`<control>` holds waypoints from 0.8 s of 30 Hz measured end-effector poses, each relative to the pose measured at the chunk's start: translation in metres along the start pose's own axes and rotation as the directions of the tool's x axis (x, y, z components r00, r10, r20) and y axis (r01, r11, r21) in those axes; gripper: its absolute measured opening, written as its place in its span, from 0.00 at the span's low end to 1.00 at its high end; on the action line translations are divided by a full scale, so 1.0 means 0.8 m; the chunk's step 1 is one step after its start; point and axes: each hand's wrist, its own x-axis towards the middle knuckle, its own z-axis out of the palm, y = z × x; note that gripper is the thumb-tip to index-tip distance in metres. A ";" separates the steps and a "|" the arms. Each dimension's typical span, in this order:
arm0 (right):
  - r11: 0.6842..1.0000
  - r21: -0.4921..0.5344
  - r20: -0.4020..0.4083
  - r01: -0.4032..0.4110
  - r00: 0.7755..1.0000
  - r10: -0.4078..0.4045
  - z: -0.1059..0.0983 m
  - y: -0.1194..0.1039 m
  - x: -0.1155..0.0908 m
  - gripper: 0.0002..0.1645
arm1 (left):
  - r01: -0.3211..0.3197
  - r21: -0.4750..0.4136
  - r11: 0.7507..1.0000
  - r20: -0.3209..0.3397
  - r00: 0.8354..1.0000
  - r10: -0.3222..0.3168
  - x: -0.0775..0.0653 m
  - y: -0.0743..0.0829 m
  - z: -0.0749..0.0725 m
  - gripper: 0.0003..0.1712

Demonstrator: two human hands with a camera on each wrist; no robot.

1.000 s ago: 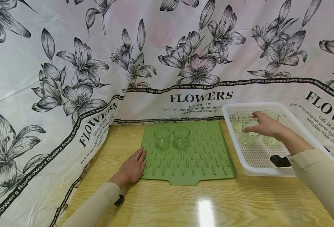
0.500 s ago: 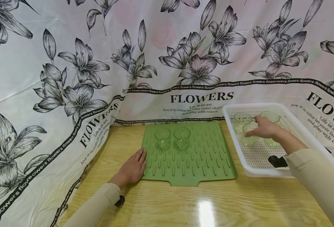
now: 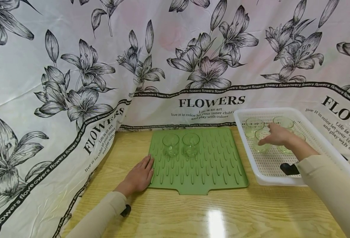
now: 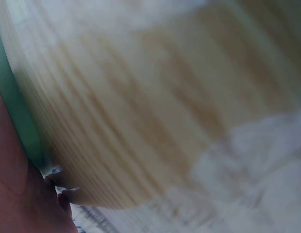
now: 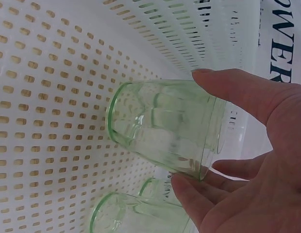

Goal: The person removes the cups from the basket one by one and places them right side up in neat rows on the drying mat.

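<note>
In the white basket, my right hand holds a pale green glass near its rim. The right wrist view shows the thumb on one side of that glass and the fingers on the other, its base against the perforated floor. Other green glasses stand close by in the basket, among them one behind it and another beside the fingers. My left hand lies flat, its fingertips at the left edge of the green ridged mat. Two clear glasses stand upright on the mat.
The wooden table carries the mat in the middle and the basket at the right. A flower-printed cloth hangs behind and along the left side. The basket's raised rim surrounds the glasses.
My right hand has moved slightly and settled around the front left glass in the basket. My left hand and the two glasses on the mat stay put.
</note>
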 end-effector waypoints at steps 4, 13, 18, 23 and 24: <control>1.000 0.015 0.020 -0.016 1.000 0.015 0.002 0.004 0.002 0.63 | 0.004 -0.007 1.000 0.004 1.000 -0.004 0.000 0.002 -0.003 0.35; 1.000 0.003 0.035 0.002 0.999 -0.003 0.007 0.013 0.002 0.60 | 0.006 0.000 1.000 0.012 1.000 -0.006 -0.003 0.003 -0.006 0.35; 0.999 -0.039 0.074 0.015 0.997 -0.012 0.008 0.021 0.003 0.56 | 0.007 -0.002 1.000 0.007 1.000 -0.007 -0.003 0.003 -0.005 0.35; 1.000 -0.001 0.097 0.006 0.995 -0.005 0.010 0.025 0.006 0.57 | 0.006 0.006 1.000 0.008 1.000 -0.006 -0.003 0.004 -0.005 0.35; 1.000 0.012 0.101 0.005 0.995 -0.007 0.010 0.026 0.006 0.57 | 0.006 0.008 1.000 0.009 1.000 -0.007 -0.003 0.004 -0.005 0.35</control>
